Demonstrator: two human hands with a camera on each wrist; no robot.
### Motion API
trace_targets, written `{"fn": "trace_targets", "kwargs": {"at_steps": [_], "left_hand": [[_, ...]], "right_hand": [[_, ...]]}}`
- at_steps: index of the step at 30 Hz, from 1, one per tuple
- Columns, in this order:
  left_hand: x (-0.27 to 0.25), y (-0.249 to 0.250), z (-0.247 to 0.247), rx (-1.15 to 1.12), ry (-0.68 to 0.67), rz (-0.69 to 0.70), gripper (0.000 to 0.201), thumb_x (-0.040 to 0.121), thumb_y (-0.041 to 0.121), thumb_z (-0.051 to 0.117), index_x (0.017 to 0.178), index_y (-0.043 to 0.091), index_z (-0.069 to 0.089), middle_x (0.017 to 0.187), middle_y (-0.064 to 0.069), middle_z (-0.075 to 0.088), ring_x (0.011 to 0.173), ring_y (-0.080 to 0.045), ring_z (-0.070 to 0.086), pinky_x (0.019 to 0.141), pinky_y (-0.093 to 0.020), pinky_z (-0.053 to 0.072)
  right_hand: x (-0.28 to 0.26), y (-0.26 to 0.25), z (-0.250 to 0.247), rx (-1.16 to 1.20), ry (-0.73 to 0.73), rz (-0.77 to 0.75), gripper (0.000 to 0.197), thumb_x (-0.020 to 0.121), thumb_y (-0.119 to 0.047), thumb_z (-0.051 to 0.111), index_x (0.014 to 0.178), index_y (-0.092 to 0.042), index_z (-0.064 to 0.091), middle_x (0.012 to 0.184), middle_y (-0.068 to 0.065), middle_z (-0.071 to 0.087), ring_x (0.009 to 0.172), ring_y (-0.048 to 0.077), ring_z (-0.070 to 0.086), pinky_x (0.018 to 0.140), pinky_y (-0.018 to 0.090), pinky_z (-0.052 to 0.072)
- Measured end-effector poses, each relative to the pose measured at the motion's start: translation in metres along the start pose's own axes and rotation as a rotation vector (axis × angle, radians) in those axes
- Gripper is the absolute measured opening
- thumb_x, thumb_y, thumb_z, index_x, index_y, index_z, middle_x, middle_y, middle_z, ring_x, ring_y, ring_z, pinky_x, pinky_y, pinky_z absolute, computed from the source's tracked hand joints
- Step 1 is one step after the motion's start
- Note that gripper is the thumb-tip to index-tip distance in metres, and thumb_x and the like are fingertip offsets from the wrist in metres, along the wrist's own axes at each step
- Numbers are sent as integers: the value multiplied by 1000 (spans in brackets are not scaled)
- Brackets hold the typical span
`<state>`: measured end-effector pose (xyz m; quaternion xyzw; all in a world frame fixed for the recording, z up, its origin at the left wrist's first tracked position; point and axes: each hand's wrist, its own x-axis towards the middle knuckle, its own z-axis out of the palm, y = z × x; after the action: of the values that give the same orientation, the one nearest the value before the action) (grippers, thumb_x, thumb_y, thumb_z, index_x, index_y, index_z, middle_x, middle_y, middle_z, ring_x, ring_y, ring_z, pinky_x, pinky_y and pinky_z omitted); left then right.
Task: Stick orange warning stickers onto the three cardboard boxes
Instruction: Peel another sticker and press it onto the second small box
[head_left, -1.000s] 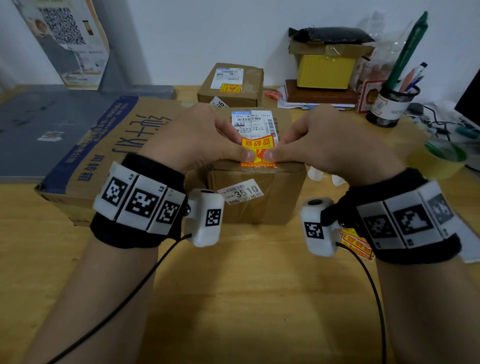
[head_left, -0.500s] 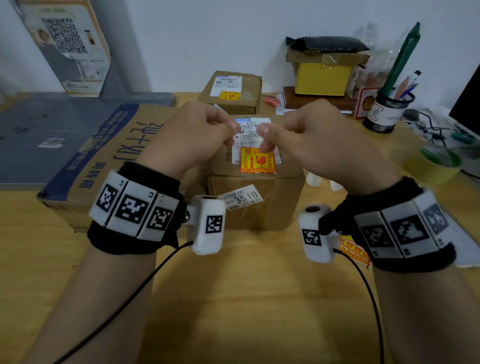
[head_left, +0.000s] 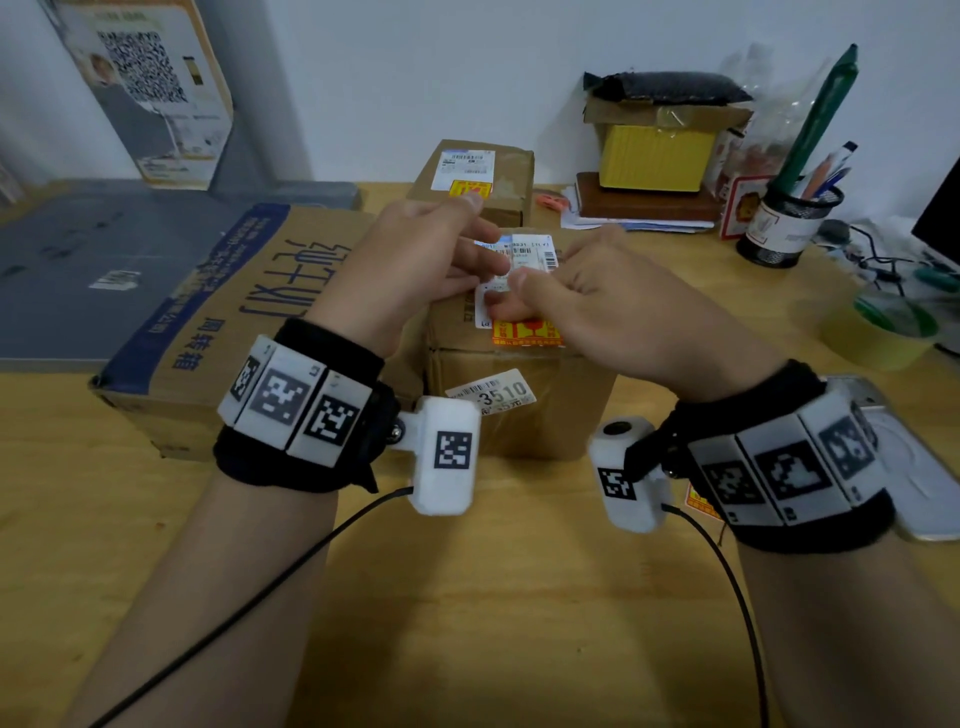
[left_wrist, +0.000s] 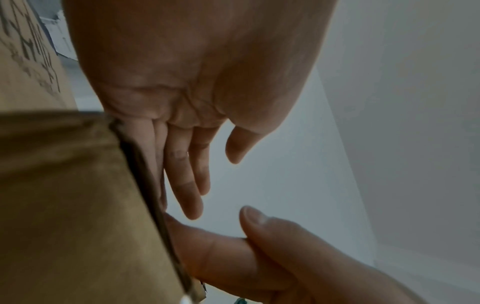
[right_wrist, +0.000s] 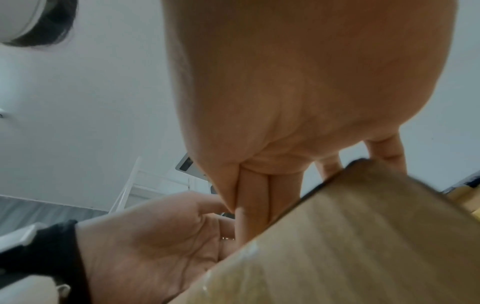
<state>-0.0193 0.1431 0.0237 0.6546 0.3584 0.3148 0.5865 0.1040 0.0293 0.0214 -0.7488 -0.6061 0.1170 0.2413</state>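
The middle cardboard box (head_left: 545, 415) stands in front of me with an orange warning sticker (head_left: 524, 333) stuck flat on its top near the front edge. My left hand (head_left: 483, 260) hovers over the box top with its fingers stretched out and holds nothing. My right hand (head_left: 519, 296) lies on the white shipping label (head_left: 530, 254) behind the sticker, fingers straight. The small far box (head_left: 498, 208) carries an orange sticker (head_left: 470, 188). At the left lies the large box (head_left: 234, 312), no sticker visible on it. In the wrist views, the left hand (left_wrist: 207, 174) and right hand (right_wrist: 254, 205) show straight fingers at the box edge (left_wrist: 64, 185).
A sheet of orange stickers (head_left: 698, 501) lies on the wooden table under my right wrist, beside a white flat device (head_left: 924, 467). A tape roll (head_left: 883, 332), a pen holder (head_left: 789, 223) and a yellow box (head_left: 654, 156) stand at the right and back. A grey board (head_left: 104, 270) lies at the left.
Both hands have left the orange sticker, which stays stuck on the box top. They moved back over the white label and their fingers uncurled.
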Motion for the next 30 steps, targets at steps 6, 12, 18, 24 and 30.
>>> {"fn": "trace_targets", "kwargs": {"at_steps": [6,12,18,24,30], "left_hand": [[2,0,2,-4,-2,-11,34,103,34,50,99,7,70,83,-10,77,84,-15,75,78,-21,61],[3,-4,5,50,3,21,30,101,35,54,101,9,70,88,-5,77,84,-12,76,88,-27,60],[4,-5,5,57,9,26,29,100,34,55,97,10,70,87,-5,77,82,-10,76,92,-30,59],[6,-7,5,99,5,24,29,98,38,57,90,14,72,76,-3,79,87,-15,76,95,-35,58],[8,-9,5,124,8,33,30,97,39,58,89,15,72,76,-3,79,89,-12,76,97,-35,56]], "right_hand": [[-4,-7,-8,-38,-43,19,48,106,-40,42,81,-39,83,45,-41,49,83,1,36,94,42,28],[1,-3,0,-169,4,69,52,106,-49,33,94,-36,82,81,-12,63,121,13,38,103,49,25],[-5,-7,-9,-89,-9,64,47,104,-41,44,74,-39,81,43,-36,50,74,2,38,92,38,27],[2,-3,2,-203,13,93,60,105,-49,35,73,-22,77,65,-7,57,118,14,42,106,51,25],[-4,-6,-10,-65,9,102,48,105,-45,41,83,-36,84,60,-13,51,76,3,43,91,36,26]]}}
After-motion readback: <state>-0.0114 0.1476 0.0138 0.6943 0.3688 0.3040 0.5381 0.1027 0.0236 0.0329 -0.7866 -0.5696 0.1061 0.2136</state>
